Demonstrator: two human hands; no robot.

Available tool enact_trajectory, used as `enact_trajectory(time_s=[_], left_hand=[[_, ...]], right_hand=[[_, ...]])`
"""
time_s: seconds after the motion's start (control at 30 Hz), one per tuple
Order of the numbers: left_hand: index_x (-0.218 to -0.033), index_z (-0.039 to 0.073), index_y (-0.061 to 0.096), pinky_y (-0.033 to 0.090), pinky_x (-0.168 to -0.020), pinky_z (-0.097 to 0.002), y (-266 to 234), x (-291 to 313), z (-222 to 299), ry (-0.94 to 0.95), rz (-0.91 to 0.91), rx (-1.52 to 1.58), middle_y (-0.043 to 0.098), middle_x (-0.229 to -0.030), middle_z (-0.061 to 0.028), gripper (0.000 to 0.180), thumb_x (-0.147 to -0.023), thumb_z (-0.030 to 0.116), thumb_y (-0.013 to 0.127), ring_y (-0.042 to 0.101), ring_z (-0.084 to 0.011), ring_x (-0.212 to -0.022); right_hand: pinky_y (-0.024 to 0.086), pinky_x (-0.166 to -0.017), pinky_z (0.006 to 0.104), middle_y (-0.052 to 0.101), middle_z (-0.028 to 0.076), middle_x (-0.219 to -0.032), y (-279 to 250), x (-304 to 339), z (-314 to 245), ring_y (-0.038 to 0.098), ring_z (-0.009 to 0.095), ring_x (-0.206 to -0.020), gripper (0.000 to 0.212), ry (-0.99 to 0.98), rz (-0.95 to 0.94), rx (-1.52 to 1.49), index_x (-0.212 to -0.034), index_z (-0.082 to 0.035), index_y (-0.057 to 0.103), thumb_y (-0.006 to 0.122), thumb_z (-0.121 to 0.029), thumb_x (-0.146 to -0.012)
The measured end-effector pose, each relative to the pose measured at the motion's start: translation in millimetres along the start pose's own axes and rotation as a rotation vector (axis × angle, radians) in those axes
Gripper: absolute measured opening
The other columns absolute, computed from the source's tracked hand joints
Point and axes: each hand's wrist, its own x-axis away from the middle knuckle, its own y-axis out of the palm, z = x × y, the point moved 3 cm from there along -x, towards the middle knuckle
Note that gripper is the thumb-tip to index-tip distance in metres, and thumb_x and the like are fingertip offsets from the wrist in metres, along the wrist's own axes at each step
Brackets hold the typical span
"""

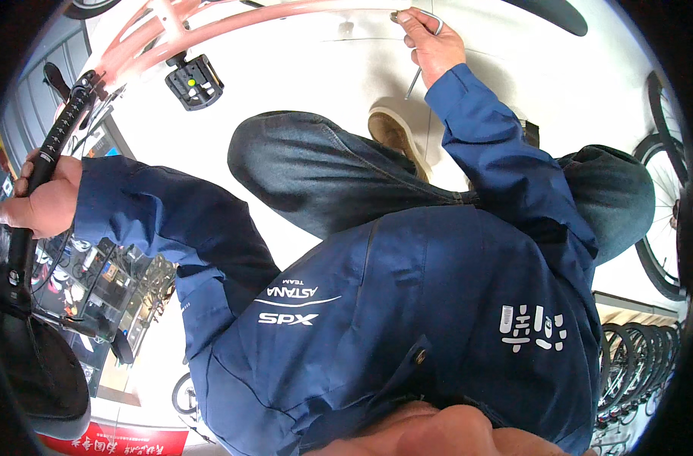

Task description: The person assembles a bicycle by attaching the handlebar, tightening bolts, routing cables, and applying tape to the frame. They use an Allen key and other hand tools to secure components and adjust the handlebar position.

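Note:
My left hand is wrapped round a black seatpost with pale markings along it. The post runs from a pink bicycle frame at the top left down to a black saddle. At the top, right of centre, my right hand is closed on a thin silver hex key. Its bent end loops above the fingers and its long arm sticks out below. The right fingertips are beside the far end of a pink tube; whether they touch it, I cannot tell.
A black pedal hangs below the frame. My bent legs and a tan shoe are on the white floor. A bicycle wheel stands at the right, with several more wheels below it. Cluttered shelves are at the left.

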Motion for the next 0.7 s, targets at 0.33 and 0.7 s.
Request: enact_trajectory(time_s=[0.33, 0.7], left_hand=[[-0.077, 0.003, 0.049, 0.05, -0.052, -0.0451, 2.7, 11.4, 0.1, 0.079, -0.08, -0.086, 0.05, -0.067, -0.0096, 0.029, -0.092, 0.022, 0.067, 0.053, -0.0262, -0.055], [-0.078, 0.003, 0.052, 0.051, -0.056, -0.0444, 13.8, 28.0, 5.9, 0.066, -0.081, 0.016, 0.05, -0.067, -0.0096, 0.027, -0.088, 0.02, 0.069, 0.055, -0.0257, -0.057]], right_hand=[[0.036, -0.053, 0.0207, 0.07, 0.0, -0.093, -2.9, -5.4, 9.2, 0.051, 0.007, -0.072, 0.031, 0.006, 0.017, -0.021, -0.12, -0.005, 0.071, 0.078, -0.022, -0.095], [0.037, -0.053, 0.0204, 0.07, 0.002, -0.097, -3.4, -7.6, 10.7, 0.053, 0.007, -0.073, 0.036, -0.009, 0.021, -0.074, -0.124, -0.003, 0.068, 0.079, -0.021, -0.095]])
